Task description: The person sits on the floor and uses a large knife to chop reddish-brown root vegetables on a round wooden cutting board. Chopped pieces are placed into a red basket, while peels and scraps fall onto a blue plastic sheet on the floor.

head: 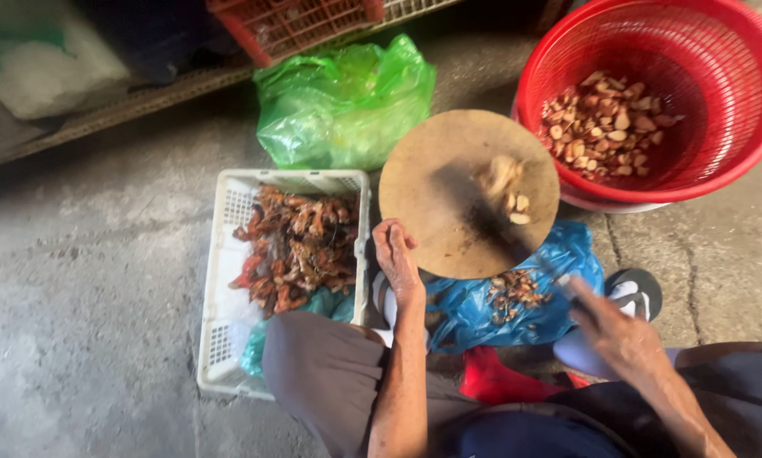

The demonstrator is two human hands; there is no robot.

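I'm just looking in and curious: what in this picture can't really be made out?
- Tool in the right hand: motion-blurred, head view.
- Contents of the crumpled green plastic bag: hidden by its own folds.
- Red slatted plastic crate: cut off by the top edge.
- Round red mesh basket: right rim cut off.
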